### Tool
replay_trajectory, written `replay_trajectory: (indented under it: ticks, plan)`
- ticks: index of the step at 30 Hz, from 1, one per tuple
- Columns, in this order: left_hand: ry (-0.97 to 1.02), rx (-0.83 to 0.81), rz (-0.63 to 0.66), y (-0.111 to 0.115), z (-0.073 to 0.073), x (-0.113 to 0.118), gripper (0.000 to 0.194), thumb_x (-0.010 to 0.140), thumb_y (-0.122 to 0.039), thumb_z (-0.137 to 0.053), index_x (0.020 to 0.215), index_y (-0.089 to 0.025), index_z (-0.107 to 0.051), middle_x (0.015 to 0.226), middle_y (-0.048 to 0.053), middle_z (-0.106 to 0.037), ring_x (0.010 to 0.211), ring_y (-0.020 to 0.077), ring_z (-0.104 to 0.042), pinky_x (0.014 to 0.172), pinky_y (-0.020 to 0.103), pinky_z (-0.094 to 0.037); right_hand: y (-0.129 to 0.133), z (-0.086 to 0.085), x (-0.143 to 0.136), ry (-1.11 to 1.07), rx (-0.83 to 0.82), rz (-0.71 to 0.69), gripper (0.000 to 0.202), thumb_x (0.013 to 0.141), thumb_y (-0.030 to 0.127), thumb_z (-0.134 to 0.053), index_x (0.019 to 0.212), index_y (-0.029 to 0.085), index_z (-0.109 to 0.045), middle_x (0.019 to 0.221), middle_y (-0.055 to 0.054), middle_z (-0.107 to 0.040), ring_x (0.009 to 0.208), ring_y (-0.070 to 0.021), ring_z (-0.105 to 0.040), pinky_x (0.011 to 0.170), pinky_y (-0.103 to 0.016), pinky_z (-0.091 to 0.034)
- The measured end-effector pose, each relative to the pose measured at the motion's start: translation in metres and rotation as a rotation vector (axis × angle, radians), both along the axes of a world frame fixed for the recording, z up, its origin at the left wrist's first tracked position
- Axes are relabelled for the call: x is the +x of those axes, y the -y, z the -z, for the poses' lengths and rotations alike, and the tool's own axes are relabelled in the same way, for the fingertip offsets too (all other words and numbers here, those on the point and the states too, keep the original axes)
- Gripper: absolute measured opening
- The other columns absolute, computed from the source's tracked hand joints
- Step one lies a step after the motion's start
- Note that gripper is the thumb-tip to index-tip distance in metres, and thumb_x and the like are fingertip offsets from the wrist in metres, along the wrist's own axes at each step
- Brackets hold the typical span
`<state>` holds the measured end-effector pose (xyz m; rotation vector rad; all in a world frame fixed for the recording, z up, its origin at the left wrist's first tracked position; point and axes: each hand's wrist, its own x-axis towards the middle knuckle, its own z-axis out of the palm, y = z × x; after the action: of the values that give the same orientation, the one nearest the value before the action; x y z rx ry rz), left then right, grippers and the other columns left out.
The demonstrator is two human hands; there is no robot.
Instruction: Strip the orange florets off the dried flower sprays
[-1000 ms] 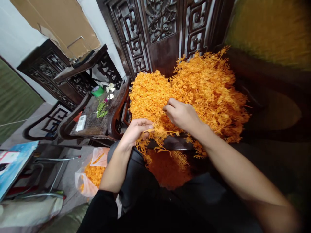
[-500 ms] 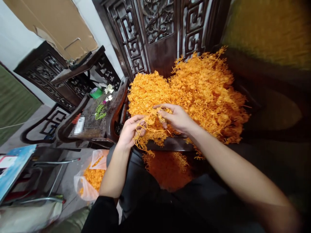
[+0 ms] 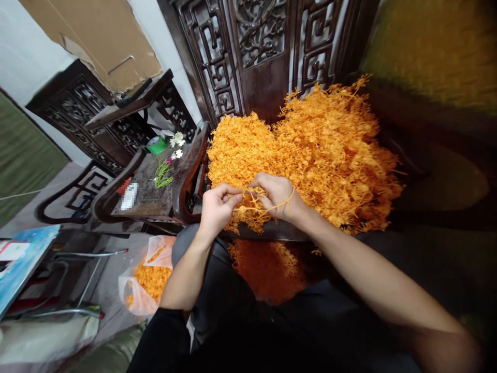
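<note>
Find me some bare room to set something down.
Free: the dark seat between green stems and blurred white item; the floor between plastic bag and metal legs. Crowded: by the orange pile, where the left hand and right hand hold strands.

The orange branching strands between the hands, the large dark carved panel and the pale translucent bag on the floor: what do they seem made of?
Orange branching strands: matte, perhaps soft plastic or plant matter; they curve flexibly. Large dark carved panel: likely lacquered wood, with glossy highlights. Pale translucent bag: probably thin plastic, crumpled, see-through.
</note>
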<state>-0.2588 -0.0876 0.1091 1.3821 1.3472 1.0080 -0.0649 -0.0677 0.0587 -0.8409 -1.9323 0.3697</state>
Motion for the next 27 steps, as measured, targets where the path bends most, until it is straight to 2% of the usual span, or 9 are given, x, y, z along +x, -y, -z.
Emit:
replay_trajectory:
  ticks: [3, 5, 7, 11, 14, 17, 21, 24, 27]
  plan:
    - [-0.041, 0.008, -0.068, -0.007, -0.006, -0.017, 0.032, 0.066, -0.028, -0.083, 0.085, -0.008, -0.069, 0.057, -0.001, -0.058, 0.04, 0.004, -0.046, 0.037, 0.016, -0.032, -0.015, 0.003, 0.033, 0.023, -0.009, 0.176, 0.014, 0.091, 0.026, -0.052, 0.088, 0.018, -0.063, 0.086, -0.009, -0.068, 0.08, -0.0215, -0.063, 0.074, -0.035, -0.048]
    - [0.04, 0.015, -0.122, -0.012, -0.009, -0.028, 0.035, 0.064, -0.029, -0.084, 0.087, -0.007, -0.067, 0.062, 0.001, -0.061, 0.041, 0.0044, -0.048, 0.038, 0.016, -0.033, -0.022, 0.001, 0.051, -0.057, -0.135, 0.377, 0.021, 0.092, 0.038, -0.06, 0.084, 0.018, -0.062, 0.08, -0.007, -0.068, 0.069, -0.0193, -0.06, 0.068, -0.035, -0.046]
    - [0.148, 0.01, -0.109, -0.017, -0.01, -0.032, 0.042, 0.063, -0.031, -0.086, 0.09, -0.007, -0.065, 0.068, 0.002, -0.064, 0.044, 0.0047, -0.05, 0.04, 0.017, -0.036, -0.023, -0.003, 0.059, -0.165, -0.304, 0.426, 0.027, 0.089, 0.044, -0.065, 0.085, 0.018, -0.061, 0.084, -0.007, -0.071, 0.058, -0.0156, -0.057, 0.059, -0.033, -0.042]
    - [0.262, -0.044, 0.002, -0.02, -0.007, -0.027, 0.049, 0.064, -0.035, -0.087, 0.098, -0.01, -0.061, 0.073, 0.0, -0.065, 0.042, 0.0041, -0.05, 0.04, 0.016, -0.035, -0.015, -0.009, 0.043, -0.445, -0.645, 0.098, 0.032, 0.083, 0.042, -0.074, 0.088, 0.017, -0.055, 0.117, -0.014, -0.072, 0.065, -0.0175, -0.069, 0.046, -0.029, -0.041]
    - [0.289, -0.083, 0.012, -0.018, -0.006, -0.022, 0.053, 0.065, -0.036, -0.087, 0.103, -0.012, -0.058, 0.075, -0.002, -0.065, 0.045, 0.0022, -0.05, 0.041, 0.015, -0.036, -0.011, -0.008, 0.026, -0.656, -0.751, -0.11, 0.038, 0.079, 0.039, -0.081, 0.101, 0.019, -0.058, 0.108, -0.012, -0.073, 0.068, -0.0183, -0.069, 0.048, -0.029, -0.047]
    - [0.31, -0.092, 0.043, -0.017, -0.005, -0.022, 0.051, 0.069, -0.037, -0.085, 0.103, -0.014, -0.055, 0.077, -0.003, -0.064, 0.045, 0.0008, -0.05, 0.041, 0.013, -0.034, -0.011, -0.005, 0.019, -0.703, -0.761, -0.215, 0.058, 0.082, 0.041, -0.08, 0.134, 0.025, -0.061, 0.089, -0.004, -0.071, 0.06, -0.0148, -0.062, 0.046, -0.028, -0.043]
    - [0.347, -0.103, 0.092, -0.015, -0.003, -0.02, 0.047, 0.07, -0.035, -0.083, 0.1, -0.015, -0.053, 0.074, -0.004, -0.061, 0.044, 0.0005, -0.047, 0.039, 0.014, -0.03, -0.009, -0.003, 0.016, -0.492, -0.818, -0.211, 0.065, 0.087, 0.046, -0.075, 0.147, 0.025, -0.06, 0.056, 0.005, -0.053, 0.043, -0.0104, -0.04, 0.043, -0.025, -0.03]
    - [0.364, -0.144, 0.109, -0.013, -0.002, -0.015, 0.046, 0.07, -0.034, -0.083, 0.099, -0.015, -0.053, 0.074, -0.004, -0.06, 0.045, 0.0011, -0.048, 0.038, 0.014, -0.03, -0.006, -0.006, 0.009, -0.361, -0.669, -0.208, 0.071, 0.086, 0.042, -0.076, 0.152, 0.028, -0.055, 0.088, -0.003, -0.072, 0.057, -0.0143, -0.057, 0.052, -0.031, -0.047]
    - [0.396, -0.201, 0.118, -0.011, -0.001, -0.01, 0.047, 0.069, -0.032, -0.084, 0.1, -0.015, -0.053, 0.07, -0.006, -0.057, 0.044, 0.0007, -0.048, 0.039, 0.013, -0.032, -0.002, -0.01, 0.002, -0.259, -0.297, -0.161, 0.037, 0.091, 0.035, -0.07, 0.125, 0.02, -0.073, 0.116, -0.008, -0.073, 0.098, -0.0205, -0.069, 0.087, -0.039, -0.056]
